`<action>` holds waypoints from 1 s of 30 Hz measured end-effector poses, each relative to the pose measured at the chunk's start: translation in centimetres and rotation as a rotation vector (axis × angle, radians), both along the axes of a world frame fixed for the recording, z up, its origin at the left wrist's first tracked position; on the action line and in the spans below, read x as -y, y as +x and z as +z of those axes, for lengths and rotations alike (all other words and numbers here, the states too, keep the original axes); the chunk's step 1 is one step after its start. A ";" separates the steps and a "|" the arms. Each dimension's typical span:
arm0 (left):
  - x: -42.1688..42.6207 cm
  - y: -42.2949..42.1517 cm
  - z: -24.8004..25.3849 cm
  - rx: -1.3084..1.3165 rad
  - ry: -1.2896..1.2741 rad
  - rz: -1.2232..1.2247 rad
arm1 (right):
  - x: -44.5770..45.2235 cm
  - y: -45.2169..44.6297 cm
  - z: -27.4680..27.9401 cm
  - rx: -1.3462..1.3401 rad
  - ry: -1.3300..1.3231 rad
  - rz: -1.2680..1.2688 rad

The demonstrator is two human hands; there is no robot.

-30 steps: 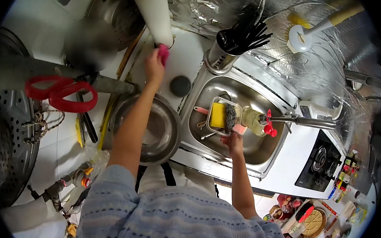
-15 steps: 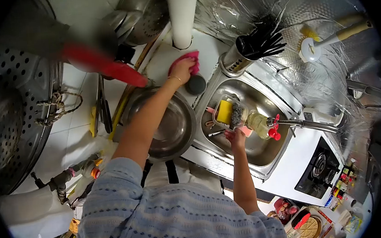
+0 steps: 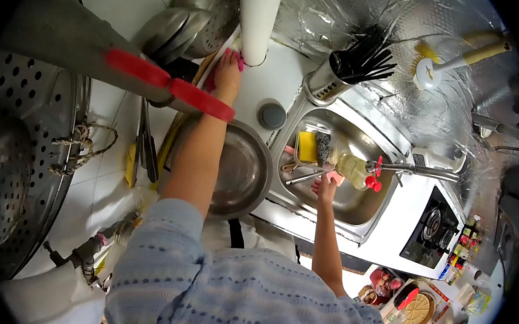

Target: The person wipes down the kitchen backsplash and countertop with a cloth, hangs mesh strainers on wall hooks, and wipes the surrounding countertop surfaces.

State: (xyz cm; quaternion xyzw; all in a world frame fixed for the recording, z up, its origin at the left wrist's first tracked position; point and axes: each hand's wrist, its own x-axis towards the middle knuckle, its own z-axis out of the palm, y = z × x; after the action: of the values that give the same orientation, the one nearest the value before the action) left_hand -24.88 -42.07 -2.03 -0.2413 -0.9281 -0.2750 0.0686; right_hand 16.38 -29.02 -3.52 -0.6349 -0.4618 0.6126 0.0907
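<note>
Left of rectangular stainless-steel sink [image 3: 360, 206], beside white pipe [image 3: 260, 16], left hand [image 3: 227, 79] held bunched bright pink cloth [image 3: 210, 80] on white countertop [image 3: 274, 75]. Round steel basin [image 3: 245, 169] just beside sink, under left forearm. Over sink, right hand [image 3: 324, 189], fingers loosely bent near yellow sponge [image 3: 308, 147] and grey wiry scourer [image 3: 323, 146]; its grip unclear.
</note>
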 end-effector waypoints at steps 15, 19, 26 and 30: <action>2.7 3.9 -0.3 0.289 -0.396 0.243 | 9.9 -7.6 8.6 -0.330 -0.100 0.832; 1.5 3.4 -2.1 0.120 -0.303 -0.178 | 7.7 -4.2 9.4 -0.282 0.035 0.748; -7.5 3.8 -0.2 -0.049 -0.140 -0.621 | 3.5 4.5 12.4 -0.392 -0.063 0.274; -6.2 5.1 -0.2 0.065 -0.072 -1.002 | 3.5 5.8 13.2 -0.343 -0.026 0.163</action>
State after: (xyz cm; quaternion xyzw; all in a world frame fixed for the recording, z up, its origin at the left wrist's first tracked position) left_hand -19.75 -35.89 -2.24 -0.6508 -0.7088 -0.2492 -0.1094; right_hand 22.19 -32.55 9.63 -0.4828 -0.4818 0.7230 0.1100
